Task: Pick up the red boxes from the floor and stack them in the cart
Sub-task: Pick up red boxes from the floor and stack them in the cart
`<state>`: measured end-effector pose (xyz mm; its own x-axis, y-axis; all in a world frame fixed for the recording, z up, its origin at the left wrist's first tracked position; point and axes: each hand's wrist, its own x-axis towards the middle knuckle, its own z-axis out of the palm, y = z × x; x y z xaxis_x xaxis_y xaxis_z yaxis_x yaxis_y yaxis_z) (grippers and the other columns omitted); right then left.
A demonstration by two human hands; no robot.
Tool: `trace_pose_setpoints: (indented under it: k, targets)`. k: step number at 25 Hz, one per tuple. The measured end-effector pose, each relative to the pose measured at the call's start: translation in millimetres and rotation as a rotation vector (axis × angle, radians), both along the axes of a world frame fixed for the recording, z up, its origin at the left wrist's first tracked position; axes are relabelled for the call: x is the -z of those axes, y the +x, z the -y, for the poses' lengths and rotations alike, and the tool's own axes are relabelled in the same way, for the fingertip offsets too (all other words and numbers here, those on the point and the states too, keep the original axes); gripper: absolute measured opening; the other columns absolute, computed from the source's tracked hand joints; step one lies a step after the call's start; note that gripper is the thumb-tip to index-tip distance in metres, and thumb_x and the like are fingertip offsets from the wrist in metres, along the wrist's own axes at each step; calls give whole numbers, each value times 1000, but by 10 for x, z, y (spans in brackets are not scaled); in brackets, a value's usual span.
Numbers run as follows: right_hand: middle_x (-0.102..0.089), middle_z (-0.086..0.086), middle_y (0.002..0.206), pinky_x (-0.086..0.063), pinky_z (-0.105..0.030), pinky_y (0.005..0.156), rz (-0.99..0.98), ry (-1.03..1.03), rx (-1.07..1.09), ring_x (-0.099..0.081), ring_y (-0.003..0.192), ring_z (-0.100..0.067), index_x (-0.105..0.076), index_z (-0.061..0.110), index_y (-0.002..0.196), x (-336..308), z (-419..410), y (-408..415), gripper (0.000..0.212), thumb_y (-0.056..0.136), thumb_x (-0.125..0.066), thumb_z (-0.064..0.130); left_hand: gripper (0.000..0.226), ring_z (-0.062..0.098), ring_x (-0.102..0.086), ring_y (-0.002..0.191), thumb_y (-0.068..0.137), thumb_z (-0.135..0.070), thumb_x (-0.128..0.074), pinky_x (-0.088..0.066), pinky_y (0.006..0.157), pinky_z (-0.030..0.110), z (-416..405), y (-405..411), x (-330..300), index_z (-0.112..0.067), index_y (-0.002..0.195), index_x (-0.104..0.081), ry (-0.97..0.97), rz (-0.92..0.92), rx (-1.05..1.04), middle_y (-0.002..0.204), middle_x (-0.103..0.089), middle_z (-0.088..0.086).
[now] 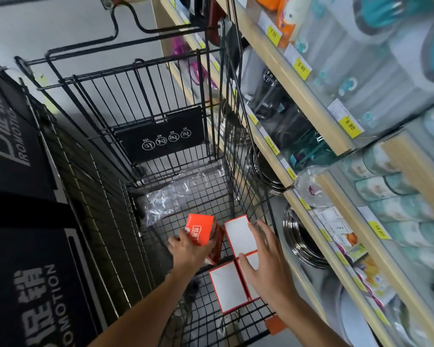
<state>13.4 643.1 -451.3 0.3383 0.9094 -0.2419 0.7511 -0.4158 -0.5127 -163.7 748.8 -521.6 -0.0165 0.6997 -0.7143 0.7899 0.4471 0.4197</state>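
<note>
The right hand point(263, 261) covers part of one white-faced box point(252, 261); shelf goods point(391, 71) are blurred

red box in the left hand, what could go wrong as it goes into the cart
The left hand holds the red box tilted, close to the white-faced boxes lying flat in the cart; it may knock them askew. The right hand rests on them and could get bumped. Loose clear plastic behind could snag.

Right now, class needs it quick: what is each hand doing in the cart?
Left hand: holding a red box.
Right hand: open, fingers resting flat on the white-faced boxes.
</note>
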Motion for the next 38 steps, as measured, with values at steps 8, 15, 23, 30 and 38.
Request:
trace_pose_setpoints:
  k: [8, 15, 23, 30, 38]
  targets:
    - [-23, 11, 164, -33, -21, 108, -35, 25, 17, -28, 149, -9, -30, 28, 157, 20, 41, 63, 72, 95, -64, 43, 77, 28, -43, 124, 85, -53, -70, -39, 99, 34, 465, 363, 228, -5, 132, -33, -71, 84, 117, 120, -37, 7]
    - [-28, 9, 163, -28, -20, 111, -106, 40, 6, -26, 150, -9, -26, 28, 159, -183, 25, 138, 73, 97, -63, 39, 73, 29, -59, 119, 92, -65, -50, -50, 96, 39, 152, 125, 40, -14, 144, -40, -207, -108, 492, 137, -56, 11]
    - [-36, 3, 160, -36, -38, 119, -46, 187, -156, -33, 147, -15, -28, 28, 158, -1660, -500, 514, 74, 95, -61, 48, 68, 19, -43, 135, 95, -47, -61, -43, 111, 42, -584, -3, -2452, -35, 153, -28, 375, 202, 684, 157, -31, -2]
    - [-40, 10, 156, -39, -36, 115, 114, 302, -225, -38, 142, -13, -36, 31, 156, -2986, -465, 776, 71, 93, -53, 60, 74, 20, -14, 151, 93, -66, -45, -4, 123, 43, -616, 71, -3975, -35, 157, -23, 872, -24, 1047, 164, -22, -6]
    - [-44, 9, 153, -38, -43, 114, 440, 272, -102, -35, 142, -17, -42, 31, 152, -3942, 390, 583, 70, 96, -33, 71, 78, 23, -8, 154, 92, -79, -16, -5, 125, 53, -398, -134, -4784, -38, 157, -23, 1069, 83, 1218, 166, -15, -8]
